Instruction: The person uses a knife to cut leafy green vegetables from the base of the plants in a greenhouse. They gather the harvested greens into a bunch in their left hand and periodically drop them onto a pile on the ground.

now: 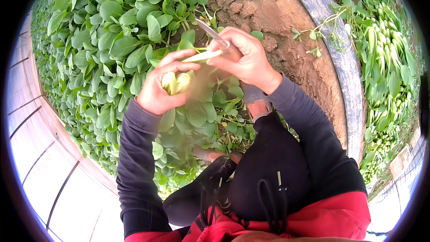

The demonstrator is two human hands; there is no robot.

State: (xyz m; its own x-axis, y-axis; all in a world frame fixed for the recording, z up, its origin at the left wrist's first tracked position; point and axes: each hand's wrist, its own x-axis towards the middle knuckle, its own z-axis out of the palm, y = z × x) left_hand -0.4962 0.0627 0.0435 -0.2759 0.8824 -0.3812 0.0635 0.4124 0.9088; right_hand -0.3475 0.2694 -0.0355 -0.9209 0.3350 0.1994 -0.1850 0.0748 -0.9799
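Observation:
My left hand (164, 87) is closed around several pale-green stem bases of leafy greens (178, 82), their leaves hanging down and partly blurred. My right hand (247, 57) grips a small knife, its metal blade (211, 33) pointing up and to the left. Between the two hands lies one more pale green stalk (203, 56), its right end at my right thumb and its left end by my left fingers. The knife's handle is mostly hidden inside my right palm.
Dense leafy green plants (117, 40) grow on the left. Bare brown soil (285, 23) lies ahead and right, bordered by a curved grey plastic strip (339, 57). Beyond it are piles of harvested greens (386, 50) and a crate (400, 161). My feet and legs are among low plants.

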